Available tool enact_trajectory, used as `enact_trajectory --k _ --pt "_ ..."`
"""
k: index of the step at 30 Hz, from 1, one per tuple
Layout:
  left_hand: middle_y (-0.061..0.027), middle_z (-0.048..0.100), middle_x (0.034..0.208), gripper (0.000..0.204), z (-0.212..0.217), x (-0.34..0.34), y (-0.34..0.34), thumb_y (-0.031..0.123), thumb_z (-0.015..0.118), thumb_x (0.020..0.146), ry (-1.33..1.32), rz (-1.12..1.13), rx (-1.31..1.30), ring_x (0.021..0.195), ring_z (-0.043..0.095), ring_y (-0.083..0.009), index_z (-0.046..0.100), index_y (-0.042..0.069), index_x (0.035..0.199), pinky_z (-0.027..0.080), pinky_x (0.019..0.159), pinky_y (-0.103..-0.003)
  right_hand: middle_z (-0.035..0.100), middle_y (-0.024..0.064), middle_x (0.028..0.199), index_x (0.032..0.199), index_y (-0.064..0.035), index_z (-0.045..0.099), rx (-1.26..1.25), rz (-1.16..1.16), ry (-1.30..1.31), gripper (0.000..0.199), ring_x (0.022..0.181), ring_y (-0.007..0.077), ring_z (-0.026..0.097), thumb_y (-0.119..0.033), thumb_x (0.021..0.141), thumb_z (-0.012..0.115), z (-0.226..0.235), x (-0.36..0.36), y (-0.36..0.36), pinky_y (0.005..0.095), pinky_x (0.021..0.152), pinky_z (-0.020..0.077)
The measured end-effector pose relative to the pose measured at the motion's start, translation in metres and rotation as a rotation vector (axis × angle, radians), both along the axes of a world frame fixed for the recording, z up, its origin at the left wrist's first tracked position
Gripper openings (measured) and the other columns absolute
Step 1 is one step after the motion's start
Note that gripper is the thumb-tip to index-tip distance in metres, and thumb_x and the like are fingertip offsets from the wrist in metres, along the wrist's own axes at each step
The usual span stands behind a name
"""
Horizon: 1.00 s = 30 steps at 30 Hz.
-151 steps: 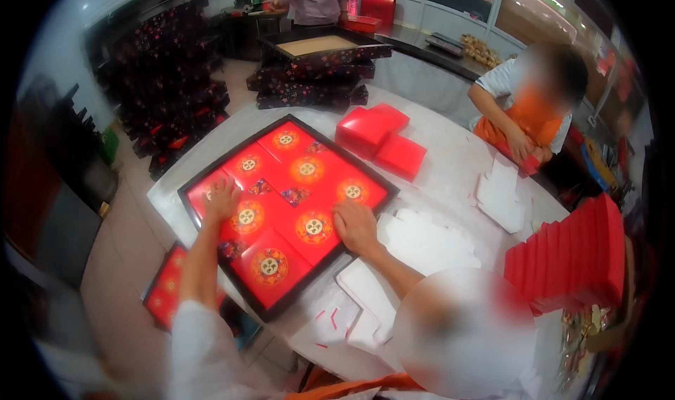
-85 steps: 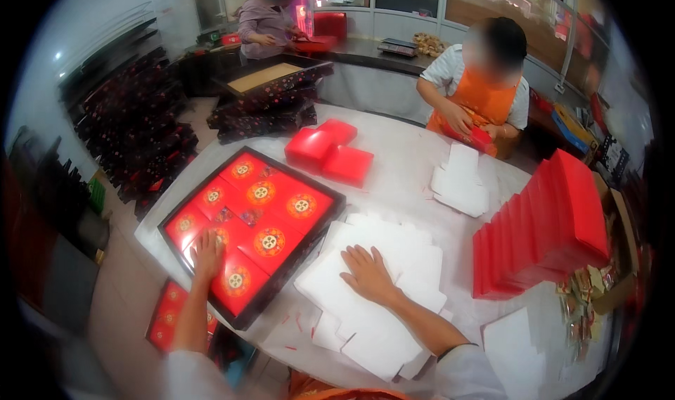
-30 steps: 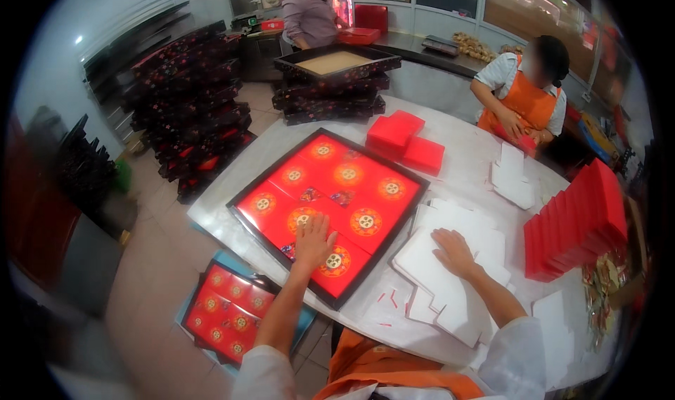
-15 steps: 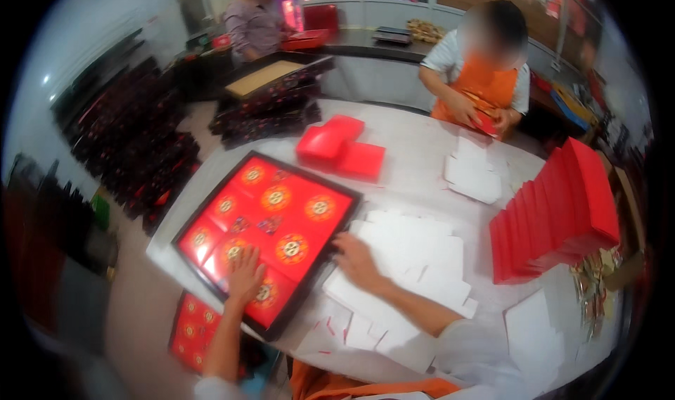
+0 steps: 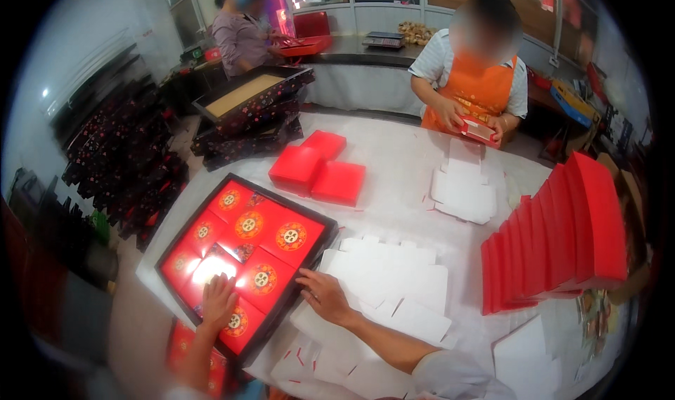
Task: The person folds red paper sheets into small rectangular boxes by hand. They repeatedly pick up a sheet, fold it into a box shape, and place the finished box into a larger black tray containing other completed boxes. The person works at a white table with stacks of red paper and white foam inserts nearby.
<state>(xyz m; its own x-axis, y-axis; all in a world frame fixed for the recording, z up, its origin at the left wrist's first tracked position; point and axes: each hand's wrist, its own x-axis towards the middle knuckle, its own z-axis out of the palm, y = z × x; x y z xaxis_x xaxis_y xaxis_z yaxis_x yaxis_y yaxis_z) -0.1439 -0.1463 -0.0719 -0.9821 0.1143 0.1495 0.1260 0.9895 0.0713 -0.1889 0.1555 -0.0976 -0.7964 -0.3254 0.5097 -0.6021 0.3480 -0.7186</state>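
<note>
A dark-edged tray (image 5: pixel 325 239) lies slanted at the left of the table, packed with red boxes (image 5: pixel 264 251) that carry round gold-and-orange emblems. My left hand (image 5: pixel 219 303) rests on top of the boxes near the tray's near left side, fingers spread. At the tray's right rim is my right hand (image 5: pixel 325 298); its fingers are stretched out and touch the edge, and the thumb is partly hidden. Neither hand holds a thing. Glare whitens one box just beyond my left hand.
Plain red boxes (image 5: pixel 318 169) sit beyond the tray. White flattened cartons (image 5: pixel 394 270) spread beside my right arm. A tall row of red boxes (image 5: pixel 548 238) stands at right. Across the table a co-worker (image 5: pixel 478 83) folds a box. Dark patterned trays (image 5: pixel 246 122) are stacked at back left.
My view has shifted, so the table sits lower in it. My left hand has slid slightly toward me on the boxes. The co-worker's box is now tilted, showing its pale inside.
</note>
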Motion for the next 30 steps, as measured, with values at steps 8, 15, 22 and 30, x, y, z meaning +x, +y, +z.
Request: enact_trajectory --k 8,15,22,30 --pt "-0.0114 0.036 0.136 0.042 0.008 0.0 0.009 0.026 0.044 0.087 -0.049 -0.069 -0.029 0.126 0.031 -0.0336 0.045 0.015 0.127 0.017 0.104 -0.051 0.048 0.006 0.124 0.109 -0.0077 0.055 0.041 0.023 -0.091 0.028 0.111 0.0263 0.046 -0.013 0.082 0.056 0.005 0.001 0.003 0.0387 0.094 0.0337" --pt "-0.0115 0.039 0.134 0.039 0.007 -0.001 0.009 0.022 0.043 0.088 -0.035 -0.131 0.058 0.126 0.032 -0.0327 0.046 0.012 0.125 0.018 0.105 -0.05 0.046 0.0023 0.125 0.11 -0.0104 0.055 0.061 0.0 -0.071 0.031 0.109 0.023 0.047 -0.015 0.079 0.057 0.002 0.001 0.002 0.0383 0.094 0.0335" --pt "-0.0202 0.027 0.139 0.055 0.005 -0.016 0.027 0.034 0.04 0.089 -0.237 -0.037 0.161 0.131 0.022 -0.0343 0.032 -0.001 0.131 0.014 0.106 -0.048 0.049 0.0067 0.123 0.109 -0.0087 0.054 0.044 0.006 -0.034 0.029 0.11 0.0262 0.047 -0.012 0.08 0.057 0.002 -0.001 0.001 0.0387 0.092 0.035" --pt "-0.0262 0.022 0.139 0.074 -0.012 -0.052 0.078 0.046 0.045 0.085 -0.046 0.059 0.037 0.132 0.016 -0.0365 0.027 -0.009 0.13 0.013 0.107 -0.045 0.049 0.008 0.123 0.108 -0.0074 0.056 0.025 0.027 -0.039 0.027 0.11 0.0267 0.047 -0.011 0.08 0.057 0.003 0.0 0.002 0.0387 0.093 0.035"
